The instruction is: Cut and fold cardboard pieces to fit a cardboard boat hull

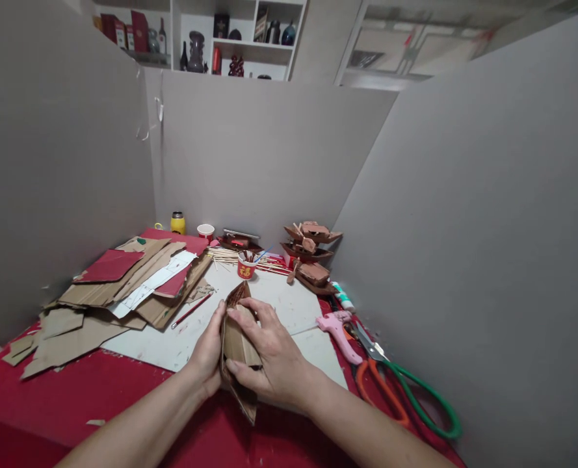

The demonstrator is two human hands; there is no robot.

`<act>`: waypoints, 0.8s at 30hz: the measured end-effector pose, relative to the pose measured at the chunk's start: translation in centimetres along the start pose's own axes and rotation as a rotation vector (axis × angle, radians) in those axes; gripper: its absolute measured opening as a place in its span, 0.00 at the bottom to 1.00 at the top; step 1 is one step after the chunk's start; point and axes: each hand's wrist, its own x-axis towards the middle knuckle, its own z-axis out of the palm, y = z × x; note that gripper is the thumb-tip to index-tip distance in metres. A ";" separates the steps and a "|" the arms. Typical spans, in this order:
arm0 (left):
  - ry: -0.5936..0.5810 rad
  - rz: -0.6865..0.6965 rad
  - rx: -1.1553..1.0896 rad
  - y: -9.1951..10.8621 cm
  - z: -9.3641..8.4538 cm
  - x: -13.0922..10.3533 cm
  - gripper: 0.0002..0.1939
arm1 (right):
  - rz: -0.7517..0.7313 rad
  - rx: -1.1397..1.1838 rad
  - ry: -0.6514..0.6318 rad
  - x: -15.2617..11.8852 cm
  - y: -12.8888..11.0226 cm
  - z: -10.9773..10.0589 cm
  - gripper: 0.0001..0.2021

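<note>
A small cardboard model boat (pixel 240 344) with pointed ends is between my two hands, over the near part of the white board (pixel 289 292). My left hand (pixel 209 354) cups its left side, fingers mostly hidden behind the hull. Across its top, my right hand (pixel 274 351) grips a curved piece of bare cardboard, thumb low and fingers higher up. The hull is dark brown, while the piece on top is paler. A pencil (pixel 191 311) lies left of the boat, and a red paper cup (pixel 246 265) holding thin sticks stands beyond it.
Cardboard sheets (pixel 123 292) are piled at left. Several finished model boats (pixel 313 260) stand at the back right. A pink glue gun (pixel 340 335), orange-handled scissors (pixel 381 390) and green-handled scissors (pixel 430 403) lie at right. Grey partitions (pixel 269 143) surround the red-covered table (pixel 74 403).
</note>
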 end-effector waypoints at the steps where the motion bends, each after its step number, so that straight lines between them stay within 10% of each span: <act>1: 0.004 0.003 0.010 0.1 0.0 0.0 0.23 | 0.001 -0.012 -0.018 0.0 -0.1 0.0 0.35; 10: -0.116 -0.022 -0.060 0.4 -0.1 0.1 0.19 | -0.033 0.129 -0.044 0.8 0.3 -1.8 0.28; 24: 0.055 0.093 0.120 1.0 -0.2 0.5 0.22 | -0.055 0.089 0.076 0.9 0.5 -0.3 0.38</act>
